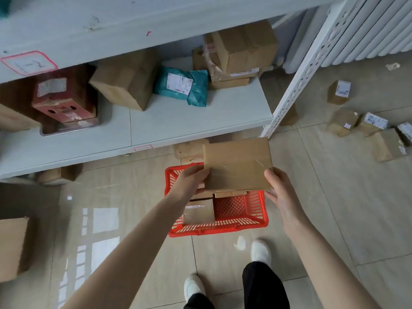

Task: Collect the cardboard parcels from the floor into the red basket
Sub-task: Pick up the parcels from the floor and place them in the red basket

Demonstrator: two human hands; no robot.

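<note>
Flat cardboard parcel (237,163) at frame centre above the red basket (256,210), left hand (191,179) fingers clamped on its left edge, right hand (282,192) fingers gripping its right corner, small parcels (343,124) on floor (223,253), right edge.

The left half of the red basket (256,204) is taken up by a cardboard parcel (198,214), its near right corner is left open, and its far half is covered by the flat cardboard parcel (237,163) held above. Passage beyond is barred by the shelf board (178,128) and perforated upright (298,68); open tile (312,175) is left rightward, up to the scattered small parcels (342,121).
</note>
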